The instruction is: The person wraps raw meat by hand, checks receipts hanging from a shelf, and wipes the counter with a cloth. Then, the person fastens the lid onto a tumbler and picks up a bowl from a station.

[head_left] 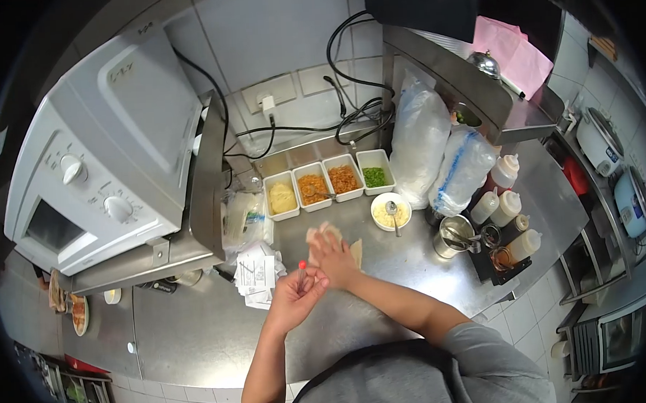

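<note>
My left hand (296, 298) is closed round a slim clear item with a red tip (303, 265), held above the steel counter (199, 329). Just to its right, my right hand (331, 262) lies palm down with spread fingers on a beige cloth (356, 253), which shows at the fingertips and beside the wrist. Printed paper slips (258, 275) sit left of my hands. Beyond them stand white containers of yellow paste (282, 198), orange-brown shredded food (313, 190) and chopped greens (374, 177). A bowl (391, 211) of pale food holds a spoon.
A white microwave (112, 153) stands on a raised shelf at left. Filled plastic bags (419, 140), a metal pot (453, 236) with utensils and a rack of sauce bottles (509, 205) are at right. Black cables (312, 128) hang along the wall.
</note>
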Available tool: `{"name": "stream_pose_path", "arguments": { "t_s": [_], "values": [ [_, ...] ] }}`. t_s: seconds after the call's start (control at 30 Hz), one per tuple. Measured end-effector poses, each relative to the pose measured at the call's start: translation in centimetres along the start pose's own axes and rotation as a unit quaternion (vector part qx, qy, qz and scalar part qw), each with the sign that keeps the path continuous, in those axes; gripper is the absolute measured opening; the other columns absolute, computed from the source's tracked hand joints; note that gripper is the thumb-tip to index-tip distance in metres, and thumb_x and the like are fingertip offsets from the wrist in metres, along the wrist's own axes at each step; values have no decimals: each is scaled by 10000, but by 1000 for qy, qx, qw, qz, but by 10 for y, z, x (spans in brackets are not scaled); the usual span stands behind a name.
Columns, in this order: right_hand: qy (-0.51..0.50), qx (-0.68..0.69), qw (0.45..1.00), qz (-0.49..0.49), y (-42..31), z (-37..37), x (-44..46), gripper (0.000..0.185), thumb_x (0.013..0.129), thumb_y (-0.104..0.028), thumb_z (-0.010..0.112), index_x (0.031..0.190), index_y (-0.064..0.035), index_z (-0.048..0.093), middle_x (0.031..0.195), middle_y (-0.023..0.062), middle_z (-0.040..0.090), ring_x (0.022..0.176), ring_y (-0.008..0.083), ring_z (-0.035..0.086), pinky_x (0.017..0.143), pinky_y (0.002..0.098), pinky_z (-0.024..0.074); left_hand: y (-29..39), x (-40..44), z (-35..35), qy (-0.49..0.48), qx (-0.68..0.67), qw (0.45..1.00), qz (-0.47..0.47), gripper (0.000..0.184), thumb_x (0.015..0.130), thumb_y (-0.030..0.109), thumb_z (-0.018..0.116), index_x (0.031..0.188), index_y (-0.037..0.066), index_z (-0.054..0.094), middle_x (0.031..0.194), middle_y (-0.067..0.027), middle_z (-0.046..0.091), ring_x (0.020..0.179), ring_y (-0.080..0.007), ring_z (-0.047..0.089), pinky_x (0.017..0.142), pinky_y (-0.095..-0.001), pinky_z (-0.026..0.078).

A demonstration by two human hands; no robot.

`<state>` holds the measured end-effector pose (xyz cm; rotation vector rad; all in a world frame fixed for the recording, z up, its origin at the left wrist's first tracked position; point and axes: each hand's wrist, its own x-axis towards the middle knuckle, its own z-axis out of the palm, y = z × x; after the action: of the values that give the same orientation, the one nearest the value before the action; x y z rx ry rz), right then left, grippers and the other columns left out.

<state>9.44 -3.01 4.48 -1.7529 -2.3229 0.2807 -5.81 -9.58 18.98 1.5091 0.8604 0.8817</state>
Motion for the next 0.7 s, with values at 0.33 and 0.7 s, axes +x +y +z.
{"name": "stream_pose_path", "arguments": {
  "t_s": [0.33,0.7],
  "values": [
    [71,-2,979,193,44,-9,-58,805,892,-540,474,1452,4,280,1532,235,183,1412,426,142,1108,561,160,-15,-10,-5,-2,45,997,-55,68,899,73,653,904,30,600,636,112,382,557,2,305,501,-185,251],
    [152,-5,920,362,122,-29,-71,784,877,-450,519,1423,61,285,1516,268,187,1397,448,161,1115,530,184,-5,13,42,-116,64,990,-36,76,907,75,646,908,31,584,654,103,428,570,4,333,503,-180,263]
  ]
}}
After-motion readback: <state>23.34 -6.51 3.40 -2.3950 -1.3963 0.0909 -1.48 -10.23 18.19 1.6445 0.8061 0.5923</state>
